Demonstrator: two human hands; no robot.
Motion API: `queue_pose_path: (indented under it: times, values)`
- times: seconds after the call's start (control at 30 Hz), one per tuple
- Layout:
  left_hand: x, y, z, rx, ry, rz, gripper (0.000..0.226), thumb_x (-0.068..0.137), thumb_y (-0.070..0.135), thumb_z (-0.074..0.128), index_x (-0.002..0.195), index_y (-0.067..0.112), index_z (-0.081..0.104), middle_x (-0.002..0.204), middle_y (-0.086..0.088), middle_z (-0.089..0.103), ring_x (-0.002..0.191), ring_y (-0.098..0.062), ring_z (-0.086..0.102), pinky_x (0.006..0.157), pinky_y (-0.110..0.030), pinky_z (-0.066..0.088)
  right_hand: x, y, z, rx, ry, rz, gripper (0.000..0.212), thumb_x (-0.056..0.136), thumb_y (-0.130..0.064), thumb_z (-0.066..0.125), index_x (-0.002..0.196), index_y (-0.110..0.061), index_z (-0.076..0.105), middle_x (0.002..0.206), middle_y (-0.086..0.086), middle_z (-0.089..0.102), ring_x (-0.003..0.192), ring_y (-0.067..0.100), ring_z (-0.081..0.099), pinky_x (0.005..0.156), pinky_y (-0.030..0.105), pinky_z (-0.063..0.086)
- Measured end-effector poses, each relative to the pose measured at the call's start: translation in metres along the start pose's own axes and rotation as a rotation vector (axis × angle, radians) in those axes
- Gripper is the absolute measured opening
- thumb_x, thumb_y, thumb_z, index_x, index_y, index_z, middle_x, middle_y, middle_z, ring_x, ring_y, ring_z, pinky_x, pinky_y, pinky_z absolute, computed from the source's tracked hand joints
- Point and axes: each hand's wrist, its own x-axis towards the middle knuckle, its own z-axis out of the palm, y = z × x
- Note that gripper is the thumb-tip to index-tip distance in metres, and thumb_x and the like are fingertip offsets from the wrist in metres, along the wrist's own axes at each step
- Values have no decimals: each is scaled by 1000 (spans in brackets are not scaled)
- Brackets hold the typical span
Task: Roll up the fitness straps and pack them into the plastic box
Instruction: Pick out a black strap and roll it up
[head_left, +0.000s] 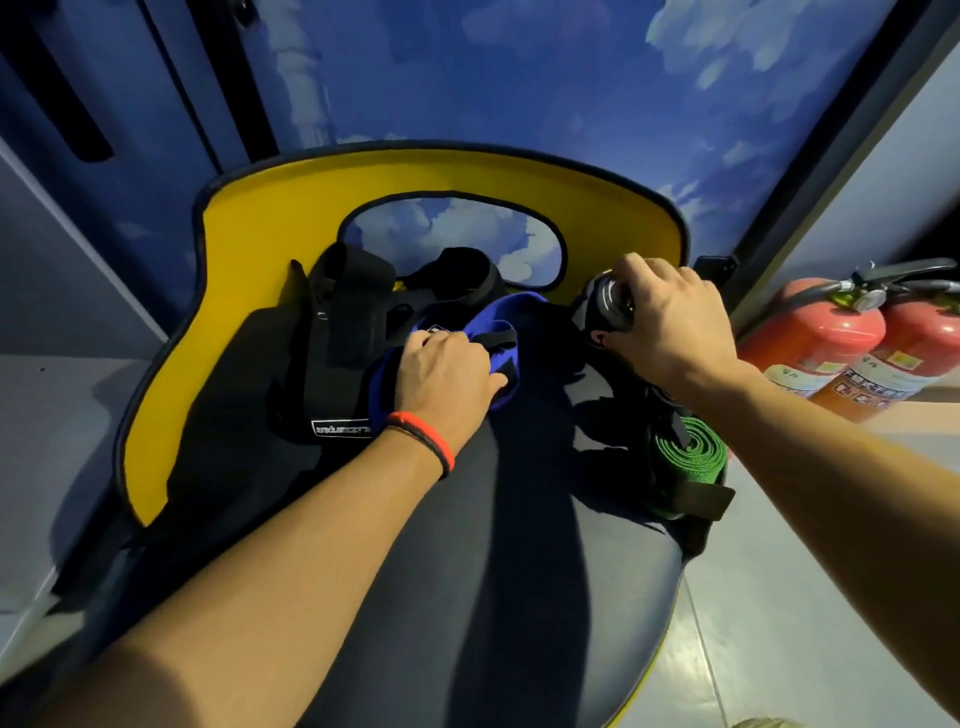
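**Loose straps, no box in sight**

Both hands are at work on a dark seat (519, 545) with a yellow back. The left hand (447, 374) has its fingers curled into a blue strap (511, 309), which lies bunched and unrolled near the middle of the seat. The right hand (670, 322) clenches a tight grey-and-black roll (613, 306) at the seat's far right, fingers over its top and thumb below. A green roll (685, 454) sits near the seat's right edge, with a black band across its near end. More black straps (343, 332) lie loose to the left of the blue one. The plastic box is not in view, so where the rolls must go cannot be told.

Judged from here, the chief risk is the grey roll springing open: it seems held by finger pressure alone, and any slackening while it is carried would undo it. The green roll could tip off the edge toward the floor and the extinguishers (831, 343) if the right arm brushes it. Pulling the blue strap may drag the black straps touching it, tangling them.
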Motion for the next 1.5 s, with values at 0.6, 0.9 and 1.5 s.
queue_pose_path:
  times: [0.6,0.9,1.5]
  values:
    - [9,-32,-22,-426,27,-189,54,81,53,75,53,13,53,54,-2,49,60,-28,53,58,-34,37,-3,9,26,-278,-155,7,67,80,-52,77,132,-20,50,119,10,59,114,34,54,95,44,42]
    - [-39,-40,-17,-371,-121,296,75,89,39,73,154,32,37,162,6,29,143,-18,35,123,-42,23,-16,-52,-2,38,-75,-198,29,87,-34,71,111,-17,73,102,9,58,100,36,56,82,43,47]
    - [-71,-153,-51,-961,-248,-610,31,92,17,72,122,17,65,113,-1,66,107,-18,60,100,-30,46,-36,-188,19,340,-172,-245,17,93,-28,57,87,-18,70,96,0,60,86,24,59,67,41,52]
